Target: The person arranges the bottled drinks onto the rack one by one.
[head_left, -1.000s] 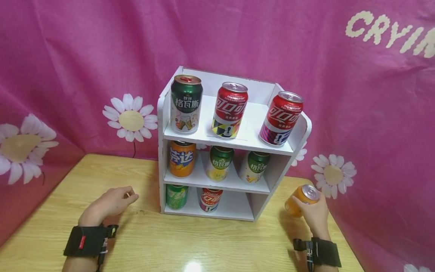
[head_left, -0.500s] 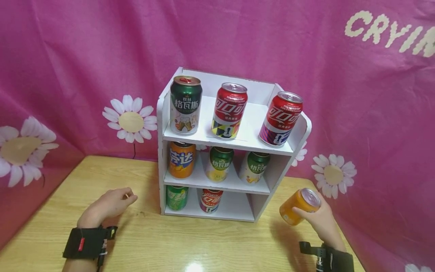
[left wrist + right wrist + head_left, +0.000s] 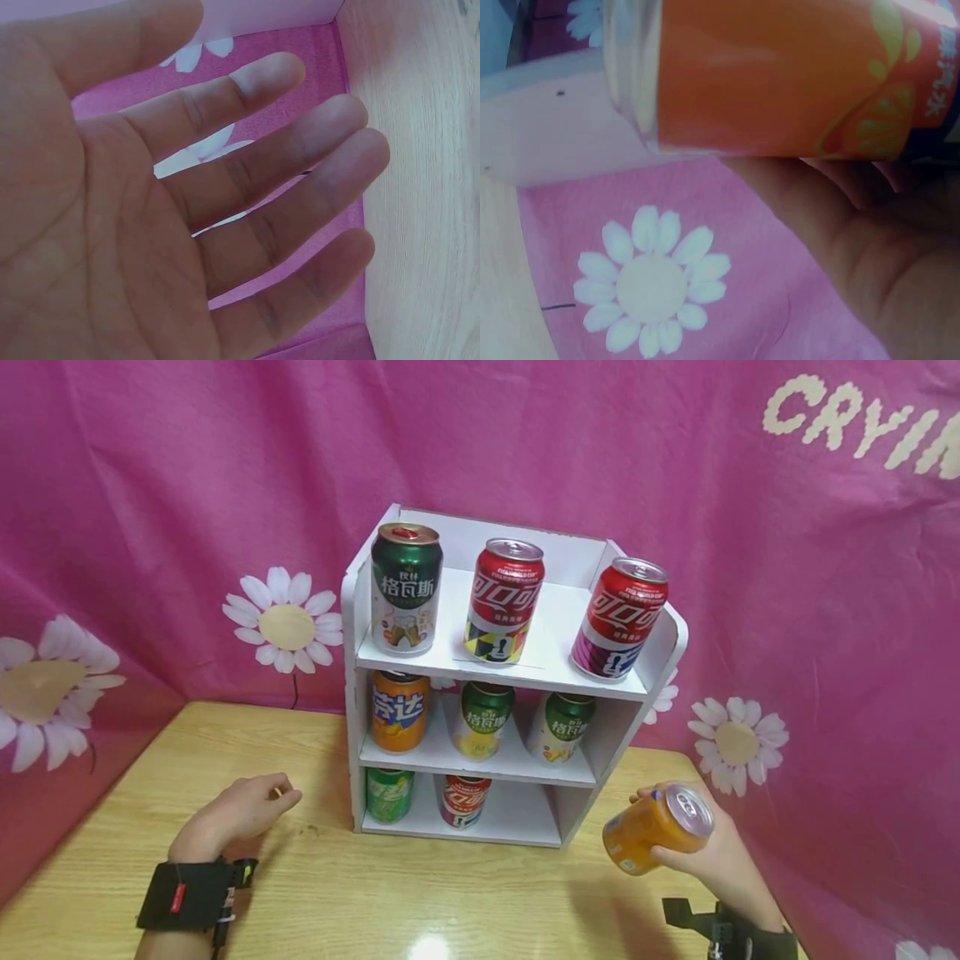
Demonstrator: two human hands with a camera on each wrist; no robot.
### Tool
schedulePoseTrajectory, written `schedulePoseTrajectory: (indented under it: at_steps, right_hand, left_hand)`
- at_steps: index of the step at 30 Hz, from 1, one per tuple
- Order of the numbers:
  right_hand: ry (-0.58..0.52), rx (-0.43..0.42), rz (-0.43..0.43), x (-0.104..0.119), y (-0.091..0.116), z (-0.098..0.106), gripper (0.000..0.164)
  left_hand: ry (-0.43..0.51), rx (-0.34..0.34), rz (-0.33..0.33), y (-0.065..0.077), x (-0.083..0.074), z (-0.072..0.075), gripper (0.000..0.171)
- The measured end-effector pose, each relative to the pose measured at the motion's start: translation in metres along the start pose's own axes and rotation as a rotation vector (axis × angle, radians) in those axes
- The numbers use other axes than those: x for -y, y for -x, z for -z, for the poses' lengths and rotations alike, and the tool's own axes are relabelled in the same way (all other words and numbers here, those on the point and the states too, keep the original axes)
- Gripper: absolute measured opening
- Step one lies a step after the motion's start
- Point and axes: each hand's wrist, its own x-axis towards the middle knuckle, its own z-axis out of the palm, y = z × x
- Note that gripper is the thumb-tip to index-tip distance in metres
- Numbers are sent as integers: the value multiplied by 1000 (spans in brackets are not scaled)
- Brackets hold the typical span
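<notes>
My right hand [image 3: 708, 839] grips an orange soda can [image 3: 648, 835] above the table, right of the shelf; the can is tilted, its silver top toward the upper right. In the right wrist view the orange can [image 3: 765, 75] lies across the top, with the hand beneath it. My left hand [image 3: 240, 810] holds nothing and hangs over the table left of the shelf. The left wrist view shows the left hand [image 3: 187, 202] with fingers spread and relaxed. The white three-tier shelf [image 3: 465, 835] carries several cans; its bottom tier bears a green can [image 3: 389, 795] and a red cola can [image 3: 465, 802].
On the top tier stand a green-and-white can [image 3: 407, 589] and two red cola cans [image 3: 504, 602]. The middle tier holds an orange can [image 3: 400, 712] and two green cans [image 3: 483, 720]. A pink flowered cloth [image 3: 225, 485] hangs behind the wooden table [image 3: 360, 902].
The right hand has lifted the orange can off the right side of the table and brought it nearer, tilting it further. The left hand stays about where it was.
</notes>
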Motion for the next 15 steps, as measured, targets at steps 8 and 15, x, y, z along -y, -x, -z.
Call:
schedulePoseTrajectory:
  at_steps: [8,15]
  right_hand:
    - [61,56,-80,22,-11,-15,64]
    - [202,82,-129,15,-12,-31,68]
  left_hand:
    - [0,6,6,-1,-1,2,25]
    - [0,14,15,0,-2,1,25]
